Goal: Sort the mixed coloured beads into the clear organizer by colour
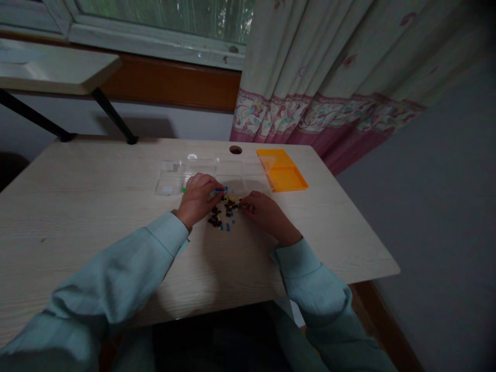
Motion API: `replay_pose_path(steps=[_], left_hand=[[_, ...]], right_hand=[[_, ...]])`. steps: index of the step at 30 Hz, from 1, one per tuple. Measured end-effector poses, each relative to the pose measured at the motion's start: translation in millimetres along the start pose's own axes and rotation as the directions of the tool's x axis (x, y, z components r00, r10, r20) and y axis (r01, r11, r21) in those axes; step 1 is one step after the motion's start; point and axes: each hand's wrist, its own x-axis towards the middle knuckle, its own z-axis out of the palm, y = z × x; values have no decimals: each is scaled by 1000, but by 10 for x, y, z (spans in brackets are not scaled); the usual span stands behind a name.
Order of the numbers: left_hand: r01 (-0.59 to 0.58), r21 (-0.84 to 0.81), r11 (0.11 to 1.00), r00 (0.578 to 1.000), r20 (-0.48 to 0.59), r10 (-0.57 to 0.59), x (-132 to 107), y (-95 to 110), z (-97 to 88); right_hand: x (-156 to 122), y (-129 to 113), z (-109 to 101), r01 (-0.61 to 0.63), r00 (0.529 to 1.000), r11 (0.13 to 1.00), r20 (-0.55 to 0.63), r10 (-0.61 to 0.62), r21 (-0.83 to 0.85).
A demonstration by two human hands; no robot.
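Observation:
A loose pile of small building bricks [228,207] in black, blue and yellow lies on the table between my hands. My left hand [199,199] is at the pile's left edge, its thumb and fingers closed on a small blue brick [219,190]. On the right side of the pile, my right hand [263,211] has its fingertips pinched together at the bricks; whatever sits between them is too small to make out. Just behind both hands stands a clear plastic compartment box [228,168]. A bit of green shows beside my left hand.
An orange tray [289,178] adjoins the clear box's right end. Behind it the table [116,175] has a round cable hole [235,150]. A raised shelf [58,70] on black legs stands at the back left, and a curtain [310,77] hangs behind the right corner.

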Motion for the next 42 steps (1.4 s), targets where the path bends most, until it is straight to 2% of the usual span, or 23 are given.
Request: replay_pose_path(steps=[10,18,28,31,36,42], left_hand=[[14,-3,1000,1000,-5,-14,9,11,-12],[19,-1,1000,1000,10,-19,7,-1,-10],[74,77,994,997,-28,-72,-19,-65,40],[68,87,994,998,-23,-66,-25,-78,49],[56,98,994,998,-18,-55,-28,-94,60],[22,76,997,1000,-20,-21,-22,-37,17]], right_hand=[[-17,-53,-31,-19,1000,997,-24,17,-75],[-4,-58,-25,-14,1000,993,0,14,-116],[19,-100,-9,-39,997,987,-72,28,-155],[32,-87,-4,-68,984,996,-169,57,-62],[51,-65,7,-87,942,978,-304,142,187],[73,-65,62,-151,920,881,-263,292,449]])
